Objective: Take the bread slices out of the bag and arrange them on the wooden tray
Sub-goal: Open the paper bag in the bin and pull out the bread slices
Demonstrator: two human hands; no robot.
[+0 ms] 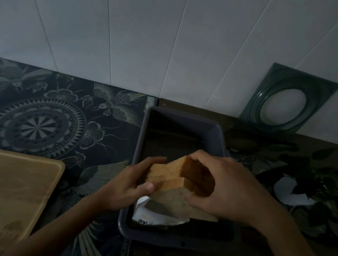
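A stack of bread slices [171,175] with brown crust is held over a dark plastic bin [185,123], gripped from both sides. My left hand [130,186] holds the stack's left end, thumb on the front. My right hand [228,188] wraps over the right end from above. Below the bread, inside the bin, lies the crumpled white bag [154,216] with dark print. The wooden tray [9,186] lies at the lower left with nothing on its visible surface, well apart from the hands.
The scene is dim. A patterned dark cloth [39,122] covers the counter on the left. A green square frame with a round hole [285,102] leans on the white panelled wall at the back right. A leaf-patterned surface with a white scrap [288,192] lies on the right.
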